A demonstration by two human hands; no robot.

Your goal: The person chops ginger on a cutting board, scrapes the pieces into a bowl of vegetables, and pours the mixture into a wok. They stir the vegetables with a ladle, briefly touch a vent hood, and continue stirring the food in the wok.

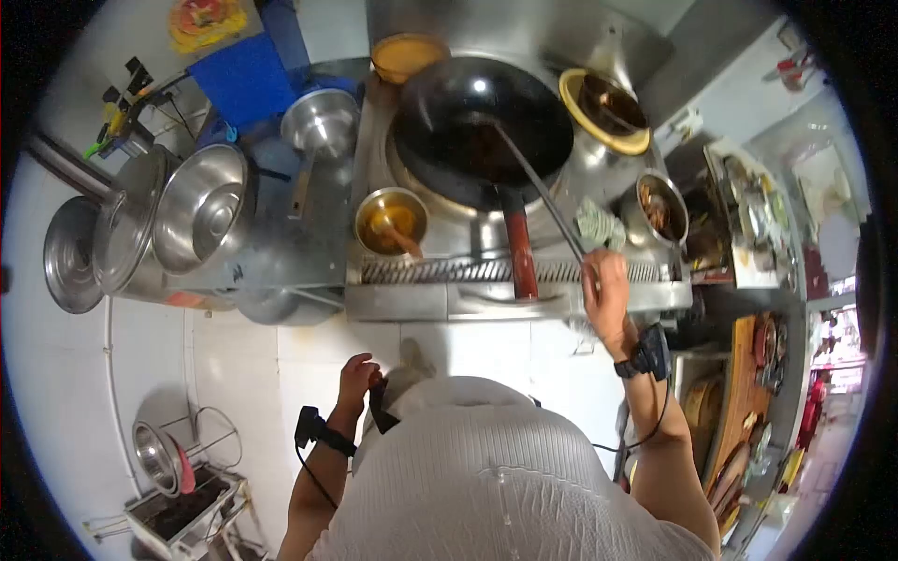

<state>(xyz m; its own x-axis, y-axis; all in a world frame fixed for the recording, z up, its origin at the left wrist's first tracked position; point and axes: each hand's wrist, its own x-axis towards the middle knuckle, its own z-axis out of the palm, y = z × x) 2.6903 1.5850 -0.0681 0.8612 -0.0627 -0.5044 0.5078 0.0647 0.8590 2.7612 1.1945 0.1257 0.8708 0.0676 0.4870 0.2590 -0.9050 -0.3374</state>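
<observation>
My right hand (605, 292) is closed around the end of a long-handled metal cooking utensil (543, 190). Its shaft slants up and left into a black wok (430, 112) on the stove, where its far end is hard to make out. A red wok handle (520, 248) points towards me, left of this hand. Just above my right hand lies a crumpled pale green cloth (599, 224). Down by my waist, my left hand (355, 383) has curled fingers beside a black strap (382, 409); whatever they hold, if anything, is hidden.
On the steel stove (402, 301) sit a bowl of yellow liquid (391, 222), a pot with brown pieces (655, 208) and a dark pot (613, 105) on a yellow ring. Steel basins (201, 210) stand left. A wooden-topped shelf (734, 402) is at right.
</observation>
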